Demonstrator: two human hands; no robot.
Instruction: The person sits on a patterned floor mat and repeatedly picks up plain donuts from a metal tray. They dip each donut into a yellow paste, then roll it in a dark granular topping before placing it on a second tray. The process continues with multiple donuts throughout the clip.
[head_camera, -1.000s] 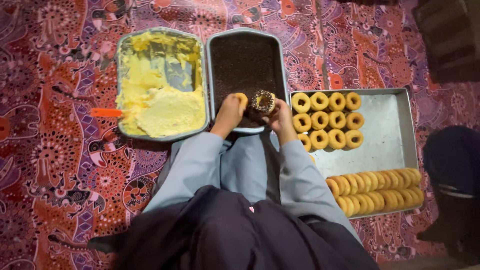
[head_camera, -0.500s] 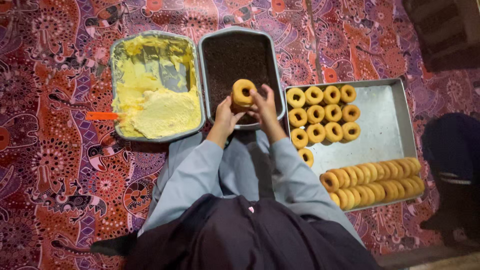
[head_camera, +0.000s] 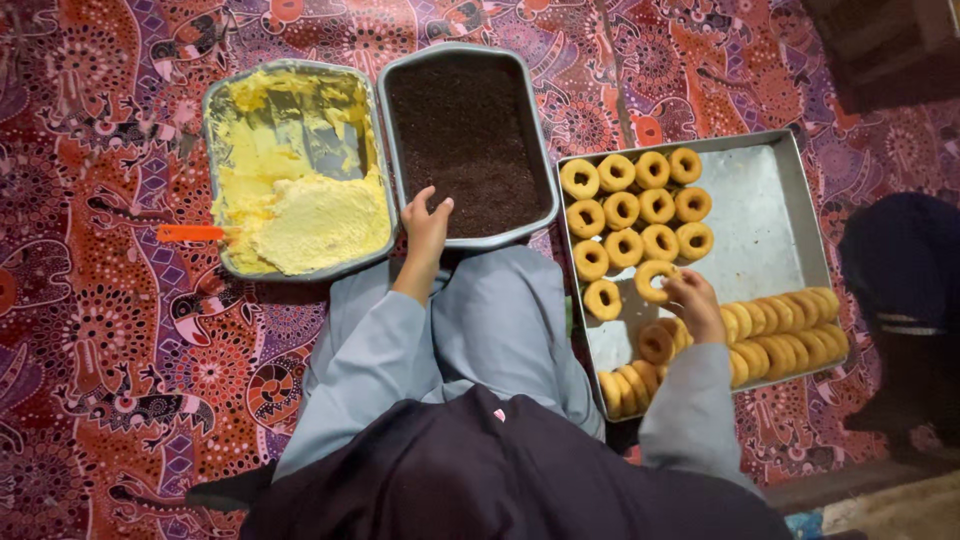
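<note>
Bright red and purple patterned cloth (head_camera: 90, 330) covers the floor. At 3 o'clock, the right hand (head_camera: 693, 303) pinches a ring cookie (head_camera: 655, 279) over the metal tray (head_camera: 765, 215), beside rows of ring cookies (head_camera: 640, 210). At 12 o'clock, the left hand (head_camera: 427, 222) rests with loose open fingers in the pan of dark crumbs (head_camera: 465, 130). A pan of yellow cream (head_camera: 300, 215) sits at 10 o'clock.

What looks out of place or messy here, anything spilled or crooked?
Nothing is spilled. The yellow cream tray is smeared and scraped partly bare, with an orange handle sticking out over its edge. The flat-laid rings sit in neat rows.
</note>
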